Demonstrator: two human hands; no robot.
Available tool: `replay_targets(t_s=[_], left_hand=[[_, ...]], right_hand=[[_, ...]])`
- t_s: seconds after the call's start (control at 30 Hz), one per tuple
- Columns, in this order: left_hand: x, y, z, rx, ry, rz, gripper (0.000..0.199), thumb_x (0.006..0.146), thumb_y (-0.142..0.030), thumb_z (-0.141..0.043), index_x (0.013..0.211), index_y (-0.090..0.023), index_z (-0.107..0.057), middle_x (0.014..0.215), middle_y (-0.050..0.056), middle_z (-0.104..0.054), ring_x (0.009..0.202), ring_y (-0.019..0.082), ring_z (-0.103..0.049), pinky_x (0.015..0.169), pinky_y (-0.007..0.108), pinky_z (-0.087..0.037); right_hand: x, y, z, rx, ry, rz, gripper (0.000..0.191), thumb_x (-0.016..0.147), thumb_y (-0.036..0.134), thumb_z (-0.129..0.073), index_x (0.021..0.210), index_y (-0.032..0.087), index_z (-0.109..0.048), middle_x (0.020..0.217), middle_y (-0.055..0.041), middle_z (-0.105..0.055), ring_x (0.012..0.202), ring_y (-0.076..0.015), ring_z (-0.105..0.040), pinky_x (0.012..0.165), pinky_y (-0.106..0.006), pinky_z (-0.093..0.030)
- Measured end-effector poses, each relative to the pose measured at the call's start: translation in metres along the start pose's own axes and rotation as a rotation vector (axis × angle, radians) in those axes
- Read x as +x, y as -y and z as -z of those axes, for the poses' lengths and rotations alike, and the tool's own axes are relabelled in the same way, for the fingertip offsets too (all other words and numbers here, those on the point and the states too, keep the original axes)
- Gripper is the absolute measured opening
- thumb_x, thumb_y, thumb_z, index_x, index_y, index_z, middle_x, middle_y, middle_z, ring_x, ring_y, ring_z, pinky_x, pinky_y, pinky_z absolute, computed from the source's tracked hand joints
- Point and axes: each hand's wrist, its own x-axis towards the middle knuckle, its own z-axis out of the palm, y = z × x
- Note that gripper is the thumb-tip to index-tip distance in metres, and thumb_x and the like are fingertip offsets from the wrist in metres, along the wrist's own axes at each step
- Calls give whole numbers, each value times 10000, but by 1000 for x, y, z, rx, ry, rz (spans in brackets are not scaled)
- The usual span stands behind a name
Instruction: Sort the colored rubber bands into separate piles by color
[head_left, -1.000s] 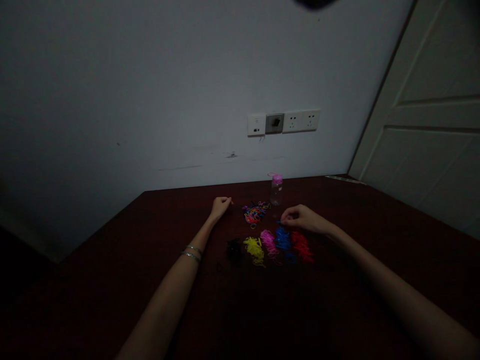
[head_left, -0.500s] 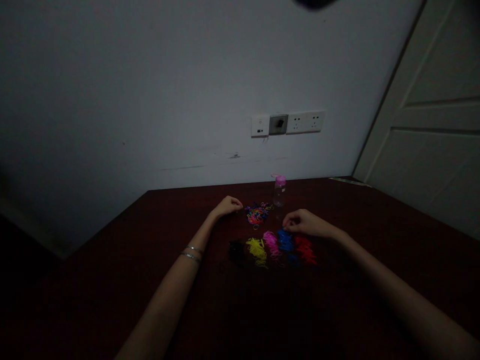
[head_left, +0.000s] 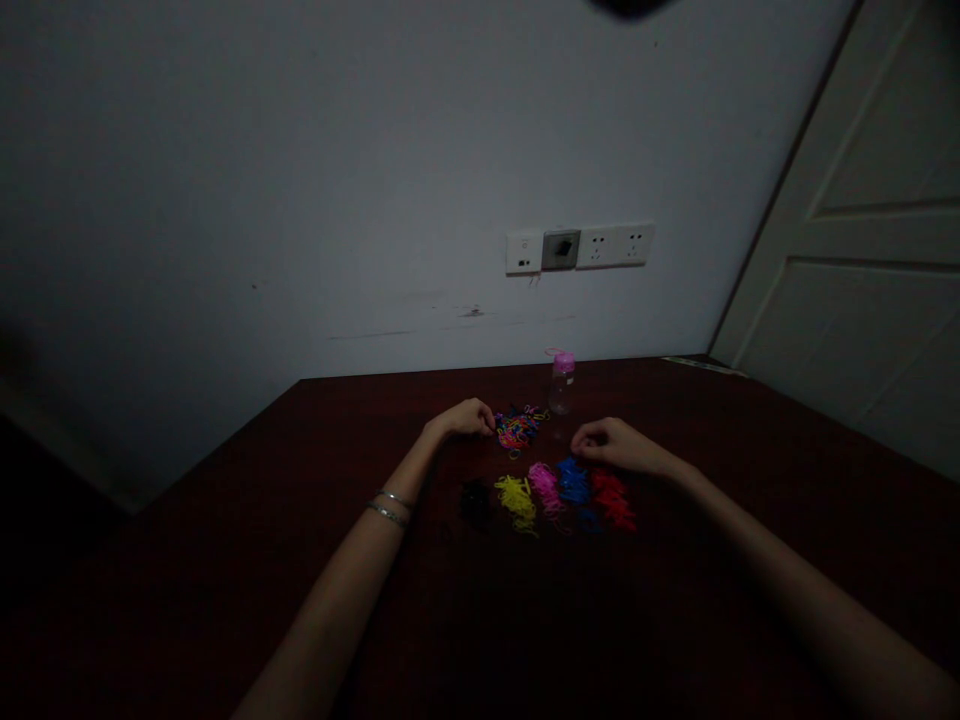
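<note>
A mixed pile of small coloured bands (head_left: pixel 517 428) lies mid-table. My left hand (head_left: pixel 469 417) is at its left edge, fingertips pinched together; anything between them is too small to make out. My right hand (head_left: pixel 606 442) hovers just above the blue bands (head_left: pixel 574 481), its thumb and fingers closed, with no clear view of what they hold. In a row nearer me are black bands (head_left: pixel 475 502), yellow bands (head_left: pixel 517 503), pink bands (head_left: pixel 546 488), the blue ones and red bands (head_left: pixel 613 499).
Behind the mixed pile stands a clear bottle (head_left: pixel 561 388) with a pink lid and loop. The dark red table (head_left: pixel 360 430) meets a wall with sockets (head_left: pixel 598 247). A pale panelled door (head_left: pixel 862 260) is at the right.
My left hand has moved right, to the edge of the mixed pile. My right hand has lifted slightly away from the blue bands. The view has shifted a little.
</note>
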Motion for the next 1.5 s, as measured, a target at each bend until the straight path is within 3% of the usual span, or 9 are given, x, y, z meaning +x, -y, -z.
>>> replay_targets(t_s=[0.33,0.57,0.77,1.5], left_hand=[[1,9,4,-84,31,-15,172,590,-186,-536,687,-107,-653,526,-2,-545,465,75,-438,454,185,-314],[-7,4,22,-150,-100,-46,176,570,-129,-512,675,-93,-648,521,-2,-533,476,70,-430,458,181,-310],[-12,-3,27,-126,-188,-52,169,562,-109,-516,660,-89,-652,514,-1,-537,477,67,-429,460,182,-304],[-14,-8,24,-167,-58,-6,163,638,-185,-542,705,-89,-656,496,-4,-532,433,61,-423,435,182,-310]], right_hand=[[0,-3,0,16,-6,4,217,677,313,-535,730,143,-658,624,-26,-594,562,-128,-496,529,-250,-371],[0,-3,0,13,-19,-2,199,669,305,-541,715,148,-654,637,-34,-608,577,-139,-510,550,-260,-384],[1,-6,1,14,-19,7,198,666,300,-539,716,150,-658,654,-41,-620,590,-147,-525,564,-263,-398],[3,-11,5,-25,-50,35,225,716,318,-522,768,142,-652,693,-43,-615,629,-144,-524,580,-255,-396]])
